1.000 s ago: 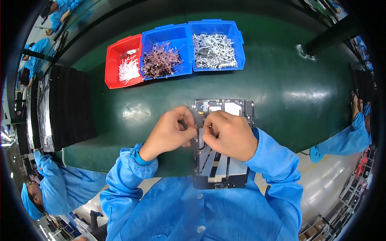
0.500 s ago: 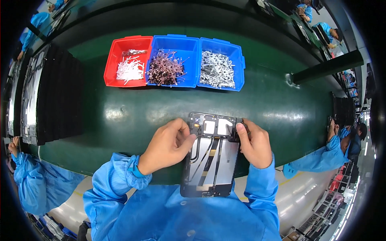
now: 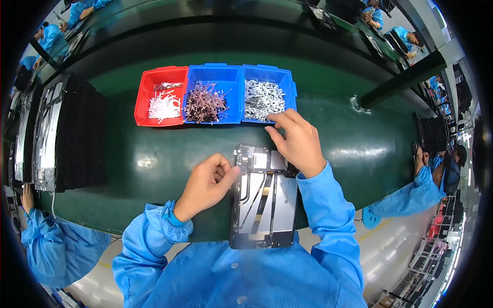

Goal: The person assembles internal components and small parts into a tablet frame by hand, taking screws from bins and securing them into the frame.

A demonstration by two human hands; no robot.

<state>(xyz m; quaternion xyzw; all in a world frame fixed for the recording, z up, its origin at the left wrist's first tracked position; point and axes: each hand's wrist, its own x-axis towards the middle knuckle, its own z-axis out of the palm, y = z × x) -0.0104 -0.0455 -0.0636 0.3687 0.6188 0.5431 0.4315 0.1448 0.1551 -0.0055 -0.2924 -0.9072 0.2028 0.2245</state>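
Observation:
An opened tablet lies at the near table edge, its inside facing up, with dark cables over a silvery panel and white patches at its far end. My left hand is beside its far left corner, fingers curled and thumb tip at the rim; anything between the fingers is hidden. Beyond the tablet, my right hand reaches to the near edge of the right blue bin, thumb and forefinger apart. That bin holds many small silvery-white pieces. My right hand and sleeve cover the tablet's far right corner.
Left of that bin stand a middle blue bin with thin brownish leads and a red bin with white strips. Tall stacks of dark panels stand at left. A dark post rises at right. Co-workers sit on both sides.
My right hand has let go of the tablet's far right corner and moved up and left to the right blue bin. My left hand has drawn slightly left. The view has shifted a little.

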